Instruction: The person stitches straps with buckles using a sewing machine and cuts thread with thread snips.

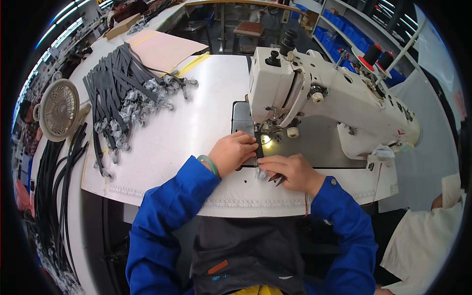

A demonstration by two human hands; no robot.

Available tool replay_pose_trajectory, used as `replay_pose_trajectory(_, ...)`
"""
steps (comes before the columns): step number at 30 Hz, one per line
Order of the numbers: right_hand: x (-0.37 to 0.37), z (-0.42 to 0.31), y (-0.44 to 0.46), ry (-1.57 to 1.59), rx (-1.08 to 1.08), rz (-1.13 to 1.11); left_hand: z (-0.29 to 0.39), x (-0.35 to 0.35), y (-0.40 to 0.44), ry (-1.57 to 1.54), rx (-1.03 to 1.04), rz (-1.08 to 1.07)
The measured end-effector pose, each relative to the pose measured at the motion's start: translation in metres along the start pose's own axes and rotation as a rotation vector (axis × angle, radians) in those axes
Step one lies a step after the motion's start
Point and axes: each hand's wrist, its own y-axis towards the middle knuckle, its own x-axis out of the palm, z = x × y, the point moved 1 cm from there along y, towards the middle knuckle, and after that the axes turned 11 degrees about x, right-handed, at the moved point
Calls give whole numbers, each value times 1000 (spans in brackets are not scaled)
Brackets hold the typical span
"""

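Observation:
A white sewing machine (300, 88) stands on the worktable, its small lamp lighting the needle area. Under the needle lies a short dark strap (260, 151), whose near end carries a clear plastic-wrapped piece (261, 173). My left hand (233, 153) is closed at the strap's left side, fingertips pressed on it by the metal plate. With thumb and fingers together, my right hand (293, 172) grips the strap's near end. Dark thread snips (277, 179) stick out from under that same hand. The fingers partly cover the strap.
At the left lies a heap of grey straps (115, 78) with plastic-wrapped ends. A small fan (59, 109) and long black strips (61, 182) are beyond it. Pink sheets (162, 49) lie behind. Thread spools (372, 54) stand at right; another person's pale sleeve (418, 241) is nearby.

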Motion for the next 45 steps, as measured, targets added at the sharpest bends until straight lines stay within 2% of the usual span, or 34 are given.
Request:
replay_pose_trajectory(14,8,14,12,-49,104,144,0,4,4,107,-29,79)
replay_pose_trajectory(17,3,7,-2,-84,102,223,17,6,13,14,-332,144)
replay_pose_trajectory(18,-1,5,-10,-90,96,253,24,8,16,81,-319,116)
replay_pose_trajectory(21,-28,-5,-37,-102,80,495,35,15,20,238,-296,60)
replay_pose_trajectory(23,-65,3,-64,-273,167,733,33,21,19,282,-299,61)
replay_pose_trajectory(25,-109,42,-94,-24,395,1120,26,27,15,275,-276,97)
replay_pose_trajectory(26,-138,52,-98,153,472,1353,23,28,13,272,-262,115)
replay_pose_trajectory(27,-170,68,-105,165,485,1489,21,29,13,278,-252,119)
replay_pose_trajectory(29,-227,102,-124,-326,542,1553,20,30,12,288,-231,124)
replay_pose_trajectory(31,-269,141,-153,-846,669,1400,19,30,11,263,-230,124)
replay_pose_trajectory(34,-331,225,-217,-1104,911,1311,19,26,15,184,-296,135)
replay_pose_trajectory(35,-343,237,-227,-988,999,1231,19,25,15,148,-332,136)
replay_pose_trajectory(37,-358,256,-243,-753,1163,1063,19,25,14,167,-265,146)
replay_pose_trajectory(40,-370,273,-260,-780,1007,1016,19,23,14,200,-229,111)
replay_pose_trajectory(43,-368,248,-247,-500,1396,903,19,24,14,216,-221,77)
replay_pose_trajectory(45,-362,243,-245,-425,1401,906,17,26,13,231,-212,71)
